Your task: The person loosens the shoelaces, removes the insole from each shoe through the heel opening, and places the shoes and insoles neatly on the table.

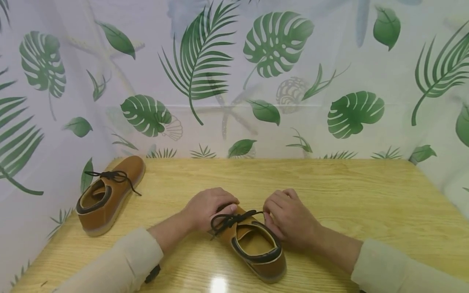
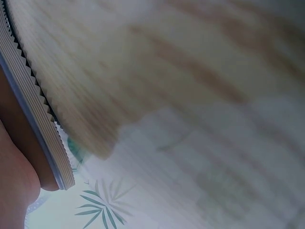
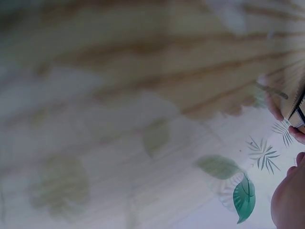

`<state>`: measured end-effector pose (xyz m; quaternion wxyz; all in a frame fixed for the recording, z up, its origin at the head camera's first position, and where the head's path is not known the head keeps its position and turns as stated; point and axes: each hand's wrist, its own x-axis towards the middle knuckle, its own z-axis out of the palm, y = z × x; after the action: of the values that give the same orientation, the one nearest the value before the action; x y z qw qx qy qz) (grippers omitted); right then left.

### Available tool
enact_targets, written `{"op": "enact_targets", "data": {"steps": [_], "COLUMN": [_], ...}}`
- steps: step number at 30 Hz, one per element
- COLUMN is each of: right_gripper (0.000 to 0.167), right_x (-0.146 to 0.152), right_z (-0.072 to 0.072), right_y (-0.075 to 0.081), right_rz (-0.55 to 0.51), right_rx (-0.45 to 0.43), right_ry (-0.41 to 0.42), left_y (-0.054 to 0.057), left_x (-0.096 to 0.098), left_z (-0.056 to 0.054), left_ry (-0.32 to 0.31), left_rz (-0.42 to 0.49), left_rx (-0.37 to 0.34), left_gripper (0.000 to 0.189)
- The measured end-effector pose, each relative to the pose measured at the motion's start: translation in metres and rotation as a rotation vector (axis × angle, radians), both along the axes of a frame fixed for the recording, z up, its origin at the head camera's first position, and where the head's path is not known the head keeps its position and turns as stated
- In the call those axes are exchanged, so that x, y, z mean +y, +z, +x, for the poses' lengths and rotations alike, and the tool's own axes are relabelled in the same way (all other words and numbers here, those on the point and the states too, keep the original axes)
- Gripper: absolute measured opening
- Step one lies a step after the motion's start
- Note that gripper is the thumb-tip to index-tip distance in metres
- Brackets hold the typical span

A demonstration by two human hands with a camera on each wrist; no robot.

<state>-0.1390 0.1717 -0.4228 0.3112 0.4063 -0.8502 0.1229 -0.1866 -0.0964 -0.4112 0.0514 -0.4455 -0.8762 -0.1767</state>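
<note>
A brown shoe with a dark padded collar lies on the table, heel towards me. Its black lace is tied in a bow over the tongue. My left hand holds the shoe around its toe end, thumb on top near the bow. In the left wrist view the ridged sole runs beside that hand. At the shoe's right side, my right hand pinches the lace, which runs taut to its curled fingers. In the right wrist view only part of this hand shows at the edge.
A second brown shoe, its black lace also in a bow, stands at the table's left edge. The wooden table reaches back to a white leaf-patterned cloth, which also hangs along both sides.
</note>
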Motion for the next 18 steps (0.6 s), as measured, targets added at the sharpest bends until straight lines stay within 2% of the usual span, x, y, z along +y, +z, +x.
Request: {"op": "enact_targets", "data": {"steps": [8, 12, 18], "right_gripper": [0.012, 0.007, 0.007], "right_x": [-0.0004, 0.0005, 0.0015], "right_z": [0.0009, 0.0002, -0.0007], "right_y": [0.0016, 0.0022, 0.0025], "right_rz": [-0.016, -0.042, -0.052], "right_rx": [0.009, 0.043, 0.051], "right_ry": [-0.011, -0.004, -0.002], "left_y": [0.0005, -0.0007, 0.0012], "left_x": [-0.0004, -0.0003, -0.0006], "left_z": [0.0015, 0.0002, -0.0003], "left_ry": [0.004, 0.0, -0.009], "left_rz": [-0.004, -0.003, 0.003], "left_rx": [0.0, -0.002, 0.006], "left_gripper": [0.036, 0.037, 0.036]}}
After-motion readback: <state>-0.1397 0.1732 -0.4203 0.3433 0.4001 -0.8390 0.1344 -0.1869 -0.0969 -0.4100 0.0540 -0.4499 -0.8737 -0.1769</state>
